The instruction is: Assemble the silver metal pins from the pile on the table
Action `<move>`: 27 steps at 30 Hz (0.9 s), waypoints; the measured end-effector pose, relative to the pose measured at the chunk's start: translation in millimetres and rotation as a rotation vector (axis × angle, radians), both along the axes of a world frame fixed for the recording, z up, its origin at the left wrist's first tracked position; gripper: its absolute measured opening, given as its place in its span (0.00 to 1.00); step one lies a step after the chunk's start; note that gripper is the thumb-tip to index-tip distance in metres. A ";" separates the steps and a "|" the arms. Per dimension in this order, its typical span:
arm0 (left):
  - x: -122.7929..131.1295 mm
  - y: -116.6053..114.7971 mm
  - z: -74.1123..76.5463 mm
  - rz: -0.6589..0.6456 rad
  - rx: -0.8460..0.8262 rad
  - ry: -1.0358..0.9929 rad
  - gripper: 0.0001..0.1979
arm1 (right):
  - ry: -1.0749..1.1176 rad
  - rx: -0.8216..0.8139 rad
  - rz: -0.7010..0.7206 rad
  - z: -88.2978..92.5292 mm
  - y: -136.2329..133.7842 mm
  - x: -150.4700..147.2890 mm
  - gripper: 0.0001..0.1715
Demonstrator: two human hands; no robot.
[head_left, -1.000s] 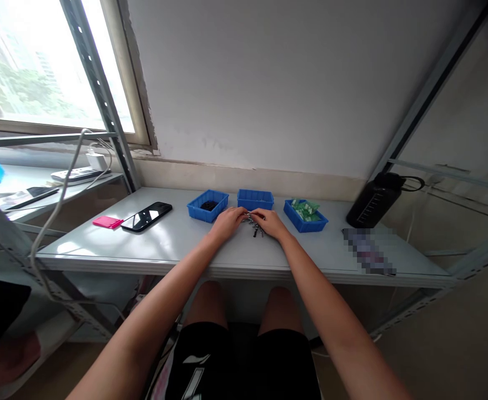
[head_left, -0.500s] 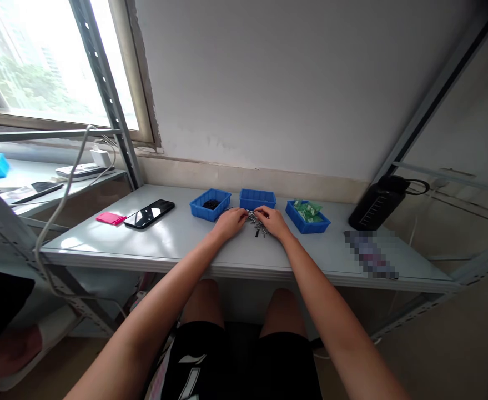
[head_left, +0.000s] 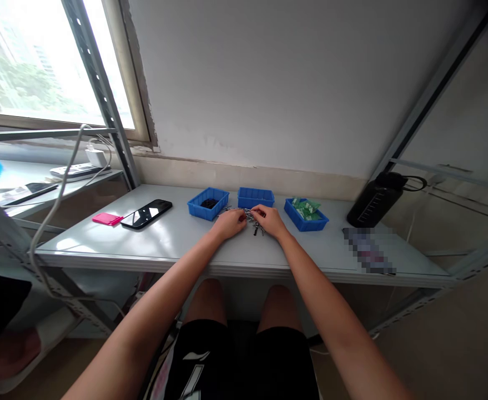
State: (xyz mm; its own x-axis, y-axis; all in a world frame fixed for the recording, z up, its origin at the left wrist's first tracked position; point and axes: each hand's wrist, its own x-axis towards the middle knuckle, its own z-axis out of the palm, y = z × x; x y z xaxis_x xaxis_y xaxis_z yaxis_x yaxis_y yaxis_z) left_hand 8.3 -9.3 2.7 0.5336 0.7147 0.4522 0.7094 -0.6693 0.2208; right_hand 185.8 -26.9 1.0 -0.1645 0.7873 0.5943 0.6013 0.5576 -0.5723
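Between my two hands lies a small pile of silvery metal parts (head_left: 255, 224), with a dark piece at its near edge; they are too small to name. My left hand (head_left: 231, 221) rests at the pile's left side, its fingers curled and closed. On the right side, my right hand (head_left: 268, 220) pinches with thumb and fingertips over the parts. Whatever either hand grips is hidden or too small to make out. Just behind the hands stands a blue bin (head_left: 256, 198), its contents barely visible.
To the left, a blue bin (head_left: 194, 206) holds black items (head_left: 209, 203); to the right, another bin (head_left: 312, 225) holds green packets (head_left: 306, 209). A phone (head_left: 147, 214), a pink object (head_left: 107, 219) and a black bottle (head_left: 375, 201) stand or lie farther out on the table (head_left: 152, 244).
The view has shifted slightly. Both hands stay at the metal parts, with only small movements of the fingers.
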 end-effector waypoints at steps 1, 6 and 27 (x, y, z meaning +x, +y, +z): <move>-0.5 -0.2 0.8 0.006 0.010 -0.014 0.07 | 0.006 0.003 -0.012 0.1 0.8 1.5 0.12; -1.9 -1.4 4.1 0.015 0.068 -0.097 0.08 | 0.010 0.004 -0.056 -0.7 3.4 7.3 0.12; -0.7 -1.0 4.1 -0.153 0.079 -0.135 0.12 | -0.242 -0.031 0.060 -5.6 6.1 1.9 0.11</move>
State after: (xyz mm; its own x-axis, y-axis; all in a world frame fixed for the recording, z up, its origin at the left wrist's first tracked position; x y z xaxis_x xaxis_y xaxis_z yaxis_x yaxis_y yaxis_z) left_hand 7.6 -10.3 6.9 0.5636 0.5897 0.5784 0.5657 -0.7858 0.2499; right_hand 187.7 -20.8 -4.5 -0.3461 0.7888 0.5079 0.6892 0.5811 -0.4328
